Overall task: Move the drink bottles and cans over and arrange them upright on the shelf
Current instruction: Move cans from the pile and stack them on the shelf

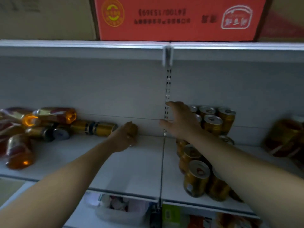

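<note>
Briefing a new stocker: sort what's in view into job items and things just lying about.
Job: lying amber bottles; lying gold cans; upright gold cans; shelf; left hand gripping what looks like a can; right hand, open.

Lying about: red carton; brown carton; packaged goods on the lower shelf.
</note>
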{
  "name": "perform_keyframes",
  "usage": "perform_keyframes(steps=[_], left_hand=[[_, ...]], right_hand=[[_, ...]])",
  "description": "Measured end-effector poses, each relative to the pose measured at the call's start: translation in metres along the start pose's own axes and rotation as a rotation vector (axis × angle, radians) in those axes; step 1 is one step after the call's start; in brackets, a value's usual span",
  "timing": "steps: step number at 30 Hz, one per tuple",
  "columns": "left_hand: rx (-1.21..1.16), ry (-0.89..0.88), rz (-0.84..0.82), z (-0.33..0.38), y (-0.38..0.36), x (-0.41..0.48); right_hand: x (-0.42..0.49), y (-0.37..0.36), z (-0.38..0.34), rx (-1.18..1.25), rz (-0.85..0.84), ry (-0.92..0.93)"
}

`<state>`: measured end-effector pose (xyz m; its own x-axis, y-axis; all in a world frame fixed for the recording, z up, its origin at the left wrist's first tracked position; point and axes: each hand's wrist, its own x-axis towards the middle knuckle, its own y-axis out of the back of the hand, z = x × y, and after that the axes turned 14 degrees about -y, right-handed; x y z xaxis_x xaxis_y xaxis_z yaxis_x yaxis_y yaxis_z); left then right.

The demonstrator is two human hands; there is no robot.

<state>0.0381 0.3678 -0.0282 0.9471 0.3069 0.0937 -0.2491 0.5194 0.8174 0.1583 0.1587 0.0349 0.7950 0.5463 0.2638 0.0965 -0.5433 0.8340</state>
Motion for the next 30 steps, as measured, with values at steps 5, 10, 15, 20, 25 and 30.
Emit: perform_keyframes(steps=[5,10,15,20,25,30], left_hand=[[0.075,-0.024,0.015,-0.073,0.031,-0.019],[0.273,-0.035,-0.118,-0.134,0.055,-0.008],[0.424,-0.225,-0.073,-0.163,0.062,0.019],[0.575,-0.332,-0.207,-0.169,0.052,0.045],[0.677,-0.310,-0.149,-0.162,0.037,0.041],[0.474,-0.429,-0.101,-0.171,0.035,0.008]], right_hand=[[0.016,-0.093,-0.061,-0.045,-0.211,-0.147],[0.017,-0.171,-0.092,-0.093,-0.422,-0.224],[-0.008,-0.194,-0.102,-0.015,-0.282,-0.382],[-0.023,-0.178,-0.100,-0.247,-0.198,-0.415],[-0.025,-0.181,-0.092,-0.432,-0.312,-0.467],[-0.043,-0.184,-0.066,-0.062,-0.027,-0.311]])
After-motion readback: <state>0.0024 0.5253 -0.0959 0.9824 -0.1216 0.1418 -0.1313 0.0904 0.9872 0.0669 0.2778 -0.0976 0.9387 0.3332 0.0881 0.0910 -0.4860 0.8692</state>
